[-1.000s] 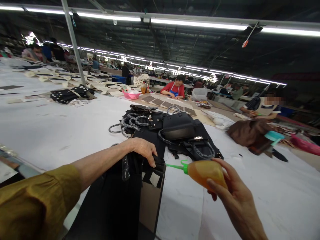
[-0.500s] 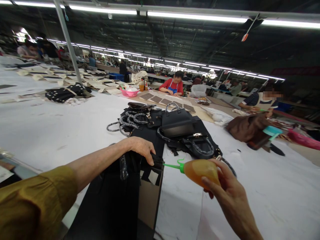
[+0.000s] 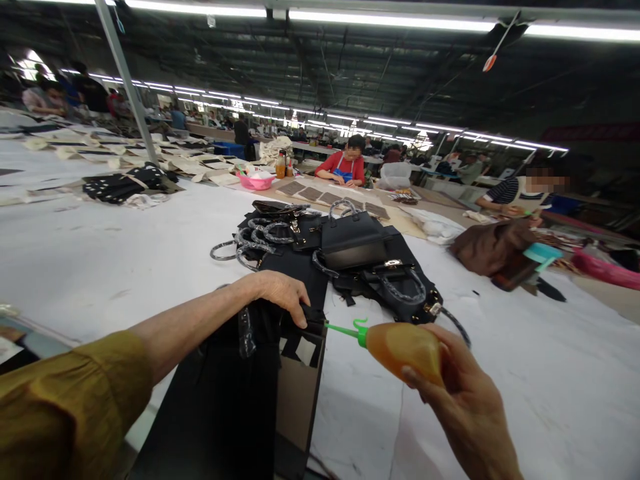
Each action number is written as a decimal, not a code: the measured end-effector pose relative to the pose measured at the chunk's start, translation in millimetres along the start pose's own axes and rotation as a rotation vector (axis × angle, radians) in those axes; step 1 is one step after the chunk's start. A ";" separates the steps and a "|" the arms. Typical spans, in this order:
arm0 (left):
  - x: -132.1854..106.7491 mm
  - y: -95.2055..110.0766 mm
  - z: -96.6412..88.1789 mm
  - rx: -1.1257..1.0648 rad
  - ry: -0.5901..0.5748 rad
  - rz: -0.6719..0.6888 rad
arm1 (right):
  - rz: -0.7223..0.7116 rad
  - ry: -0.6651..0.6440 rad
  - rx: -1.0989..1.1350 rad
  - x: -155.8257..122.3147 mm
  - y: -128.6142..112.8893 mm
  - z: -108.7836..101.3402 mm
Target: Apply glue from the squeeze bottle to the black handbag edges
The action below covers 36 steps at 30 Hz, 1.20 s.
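My right hand (image 3: pixel 460 380) is closed around a glue bottle (image 3: pixel 400 347), soft and filled with amber liquid. Its green nozzle (image 3: pixel 347 331) points left, and the tip meets or nearly meets the edge of a black bag piece (image 3: pixel 314 317). That edge is pinched between the thumb and fingers of my left hand (image 3: pixel 285 293). Below my left hand, the black bag panel (image 3: pixel 225 413) spreads toward me, with a brown inner side and pale patches showing. A handle wrapped in clear plastic (image 3: pixel 247 333) hangs beside my left wrist.
Several black handbags (image 3: pixel 355 240) with wrapped handles are piled just beyond my hands on the white table (image 3: pixel 150 247). At the right lie a brown bag (image 3: pixel 490 250) and a turquoise-lidded container (image 3: pixel 543 253). A pink basket (image 3: pixel 255 181) stands farther back. Two people (image 3: pixel 345 163) work across the table.
The view has shifted slightly, so the background sits a little higher and to the left. Both hands keep their holds, and the nozzle stays at the black edge.
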<state>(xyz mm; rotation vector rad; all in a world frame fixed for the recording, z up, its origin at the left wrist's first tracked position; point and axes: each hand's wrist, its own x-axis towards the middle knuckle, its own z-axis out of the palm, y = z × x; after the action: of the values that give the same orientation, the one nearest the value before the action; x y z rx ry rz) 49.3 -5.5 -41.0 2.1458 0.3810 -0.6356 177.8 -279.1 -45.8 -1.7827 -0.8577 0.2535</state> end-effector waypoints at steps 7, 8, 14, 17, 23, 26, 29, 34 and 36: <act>0.5 1.7 0.2 -0.011 -0.016 -0.005 | -0.024 0.026 0.015 -0.9 7.4 0.9; 0.6 1.8 0.1 -0.010 -0.017 -0.005 | -0.025 0.023 0.019 0.3 8.7 1.2; 0.7 2.0 -0.1 0.014 0.007 -0.001 | -0.050 0.000 -0.074 -2.1 12.5 -0.9; 1.1 3.2 0.3 0.024 0.012 -0.005 | -0.017 -0.015 -0.031 -3.1 12.1 -1.8; -0.7 7.3 -1.3 0.061 0.014 0.004 | 0.005 -0.022 0.042 0.9 13.5 0.5; -5.1 13.2 -3.6 0.099 0.034 -0.011 | 0.008 -0.025 0.026 -1.7 11.9 -0.2; -11.4 24.1 -6.9 0.155 0.045 0.019 | 0.042 -0.014 0.077 -4.6 7.2 -5.0; -25.6 49.4 -17.4 0.321 0.145 0.077 | 0.048 0.064 0.104 -3.3 -2.7 -18.5; -31.2 58.2 -22.2 0.376 0.189 0.084 | 0.028 0.099 0.097 -1.4 -5.6 -22.0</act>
<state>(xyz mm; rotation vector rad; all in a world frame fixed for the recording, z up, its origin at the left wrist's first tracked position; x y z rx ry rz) 58.0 -24.0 25.6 2.5772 0.2864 -0.4865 186.6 -295.3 -32.6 -1.7037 -0.7391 0.2196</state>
